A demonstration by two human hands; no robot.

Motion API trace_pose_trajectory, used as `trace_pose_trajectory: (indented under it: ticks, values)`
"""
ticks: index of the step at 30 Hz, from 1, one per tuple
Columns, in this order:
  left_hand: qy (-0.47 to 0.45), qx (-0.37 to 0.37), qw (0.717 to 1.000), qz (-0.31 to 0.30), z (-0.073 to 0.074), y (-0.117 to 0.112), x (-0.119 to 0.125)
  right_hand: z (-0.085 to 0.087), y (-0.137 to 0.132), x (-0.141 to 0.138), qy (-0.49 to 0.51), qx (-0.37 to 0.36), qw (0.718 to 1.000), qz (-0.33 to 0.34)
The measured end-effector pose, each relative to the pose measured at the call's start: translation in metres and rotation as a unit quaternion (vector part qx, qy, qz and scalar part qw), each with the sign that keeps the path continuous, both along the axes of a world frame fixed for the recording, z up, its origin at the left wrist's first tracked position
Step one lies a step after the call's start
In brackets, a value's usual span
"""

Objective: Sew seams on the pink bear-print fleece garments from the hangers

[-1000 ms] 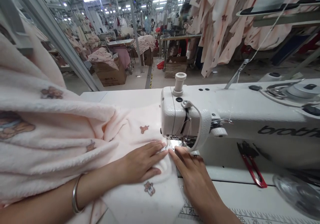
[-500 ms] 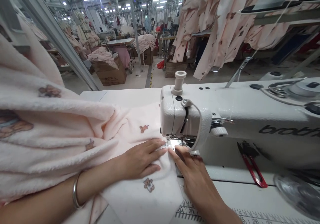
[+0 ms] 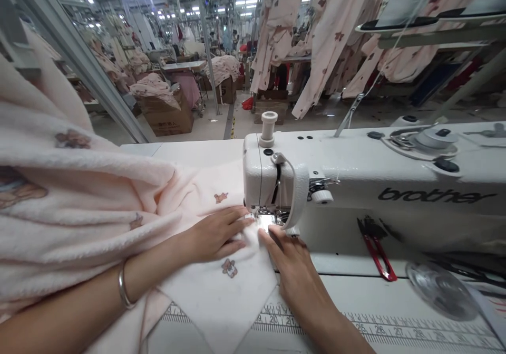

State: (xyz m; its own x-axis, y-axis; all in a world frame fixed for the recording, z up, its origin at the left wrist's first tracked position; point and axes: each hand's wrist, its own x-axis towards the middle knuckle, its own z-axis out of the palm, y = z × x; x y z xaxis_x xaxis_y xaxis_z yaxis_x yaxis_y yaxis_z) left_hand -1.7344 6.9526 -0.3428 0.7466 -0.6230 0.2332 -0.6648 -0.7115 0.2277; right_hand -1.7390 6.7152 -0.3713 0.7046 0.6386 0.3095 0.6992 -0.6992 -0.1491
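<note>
A pale pink fleece cloth (image 3: 215,301) with small teddy-bear prints lies on the bed of a white Brother sewing machine (image 3: 269,169), its edge by the presser foot. My left hand (image 3: 215,232) rests flat on the cloth, left of the needle area, with fingers stretched out and touching the fabric. At the cloth's right edge, close in front of the presser foot, my right hand (image 3: 294,264) has its index finger extended onto the fabric. Its thumb is partly hidden and its other fingers lie beside the machine head. The needle tip is hard to make out.
Bunched cloth (image 3: 79,217) is heaped at the left. Red-handled thread snips (image 3: 377,248) lie under the machine arm, with a clear round disc (image 3: 440,290) to their right. A printed ruler (image 3: 379,330) runs along the front. Pink garments (image 3: 328,42) hang behind.
The cloth has slid a little away from me toward the presser foot, and more of the ruler shows. Both hands stay by the needle area. The view has shifted slightly to the right.
</note>
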Motion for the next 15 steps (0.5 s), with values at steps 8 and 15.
trace_pose_trajectory:
  ticks: [8,15]
  values:
    - [0.007,0.003,1.000,0.006,0.002,-0.005,-0.009,0.001,-0.004,-0.016,-0.057,0.001,0.997,0.045]
    - [-0.022,-0.014,0.993,0.111,0.003,0.011,-0.010,0.001,0.048,-0.040,-0.082,0.023,0.996,0.035]
